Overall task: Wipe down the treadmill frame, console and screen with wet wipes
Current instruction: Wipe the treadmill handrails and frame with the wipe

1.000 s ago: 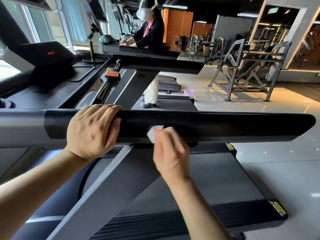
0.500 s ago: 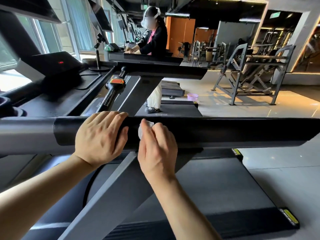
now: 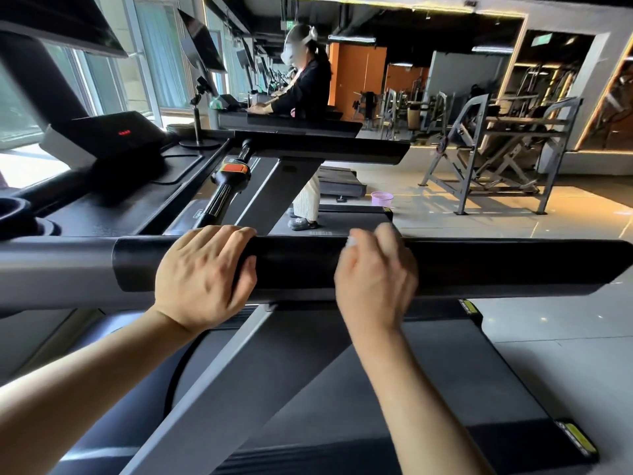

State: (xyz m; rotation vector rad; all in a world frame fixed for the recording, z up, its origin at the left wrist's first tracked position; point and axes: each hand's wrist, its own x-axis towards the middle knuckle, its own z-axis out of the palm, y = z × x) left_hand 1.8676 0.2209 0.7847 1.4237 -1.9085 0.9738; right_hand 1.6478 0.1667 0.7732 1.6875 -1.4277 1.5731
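**Wipe at handrail top edge, both hands on the rail**

Wipe [image 3: 352,241]: only a small white scrap shows, at the top edge of the black handrail [image 3: 496,265], sticking out on the index-finger side of the right hand [image 3: 375,275]. The rest is hidden under the fingers.

Right hand: motion-blurred. The fingers curl forward over the rail's top edge and bunch the wipe against it. Can't tell how tight the pinch is.

Left hand [image 3: 205,272]: on the same rail, further left, apart from the right hand. The fingers are close together and hooked over the top edge, with the thumb lying along the near face. It grips the rail and nothing else.

The rail runs straight across the view. The black padded part spans middle to right, and the grey section [image 3: 51,272] joins it on the left. Below it are a slanted grey post [image 3: 222,389] and the dark belt [image 3: 428,389], with a yellow label [image 3: 575,437] at the belt's near right corner.

Past the rail on the left:
- console [image 3: 113,138] with a small red lit readout
- cup holder [image 3: 13,207] at the frame edge
- lower edge of the screen [image 3: 61,22], top left

Behind:
- a black handle with an orange band [image 3: 233,173] beside the next treadmill
- another person [image 3: 308,90] standing on a treadmill further on, hands at its console
- purple basin [image 3: 382,198] on the floor
- grey weight machine [image 3: 496,149], right side
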